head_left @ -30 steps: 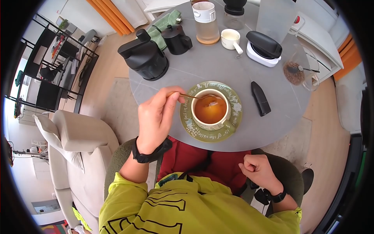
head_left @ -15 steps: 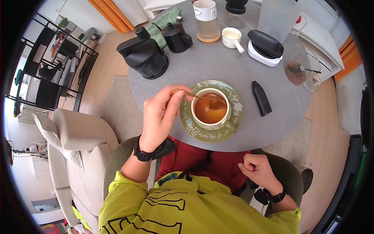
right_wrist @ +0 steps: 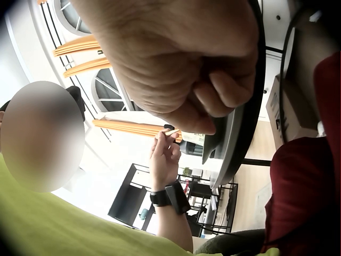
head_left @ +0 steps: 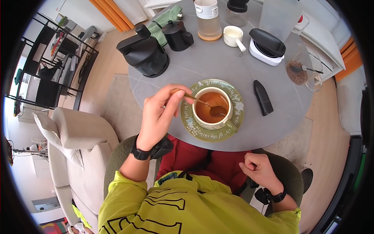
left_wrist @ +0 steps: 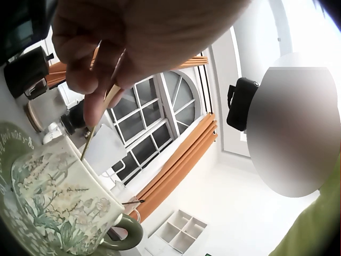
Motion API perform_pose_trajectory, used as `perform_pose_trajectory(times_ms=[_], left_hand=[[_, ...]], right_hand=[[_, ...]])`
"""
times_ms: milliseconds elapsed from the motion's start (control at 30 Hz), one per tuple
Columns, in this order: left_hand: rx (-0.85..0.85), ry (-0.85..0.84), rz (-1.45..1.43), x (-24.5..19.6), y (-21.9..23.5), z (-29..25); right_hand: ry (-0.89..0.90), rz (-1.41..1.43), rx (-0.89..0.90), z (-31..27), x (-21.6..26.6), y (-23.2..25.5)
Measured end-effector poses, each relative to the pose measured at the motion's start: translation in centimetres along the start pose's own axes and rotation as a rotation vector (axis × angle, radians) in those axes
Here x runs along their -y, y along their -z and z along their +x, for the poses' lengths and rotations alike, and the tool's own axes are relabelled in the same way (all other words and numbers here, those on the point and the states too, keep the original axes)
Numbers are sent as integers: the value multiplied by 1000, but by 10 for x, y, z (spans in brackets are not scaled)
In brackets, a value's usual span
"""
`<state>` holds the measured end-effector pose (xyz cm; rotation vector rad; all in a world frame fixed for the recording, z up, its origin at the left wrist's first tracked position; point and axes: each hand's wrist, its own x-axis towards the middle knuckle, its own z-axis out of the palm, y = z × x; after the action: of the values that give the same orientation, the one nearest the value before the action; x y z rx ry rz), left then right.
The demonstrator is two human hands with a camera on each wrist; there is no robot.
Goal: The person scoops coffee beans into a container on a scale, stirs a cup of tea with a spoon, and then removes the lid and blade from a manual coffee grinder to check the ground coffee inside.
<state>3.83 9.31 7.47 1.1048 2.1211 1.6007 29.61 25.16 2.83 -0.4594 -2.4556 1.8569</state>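
Observation:
My left hand (head_left: 159, 111) pinches the thin handle of a gold-coloured spoon (head_left: 200, 102) between thumb and fingers. The spoon's bowl lies in the amber liquid of a floral cup (left_wrist: 64, 197), leaning over the rim nearest that hand. A green saucer (head_left: 187, 124) with white lettering lies under the cup. The cup's green handle (left_wrist: 129, 233) points toward the front right. Down beside the table's front edge, over the lap, my right hand (head_left: 260, 169) rests with loosely curled fingers and holds nothing.
Right of the saucer lies a black handheld device (head_left: 263, 98). A black kettle (head_left: 145, 56), a black pot (head_left: 177, 36), a clear jug (head_left: 208, 25), a small white cup (head_left: 233, 37) and a white scale (head_left: 265, 52) stand farther back. A jug of brown beans (head_left: 297, 74) is at right.
The spoon's bowl has moved through the liquid and now shows toward the cup's right side; before, it was mostly hidden. My left hand has shifted only slightly. The right hand stays put.

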Motion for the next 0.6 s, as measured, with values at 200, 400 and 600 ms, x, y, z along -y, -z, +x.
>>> perform_pose_trajectory(times_ms=[200, 400, 600], left_hand=[[-122, -132, 275, -9, 5, 1], [-12, -52, 182, -9, 13, -7], [11, -42, 43, -7, -2, -1]], right_hand=[[13, -12, -2, 0, -1, 1], [7, -4, -4, 0, -1, 1], [2, 2, 3, 1, -1, 1]])
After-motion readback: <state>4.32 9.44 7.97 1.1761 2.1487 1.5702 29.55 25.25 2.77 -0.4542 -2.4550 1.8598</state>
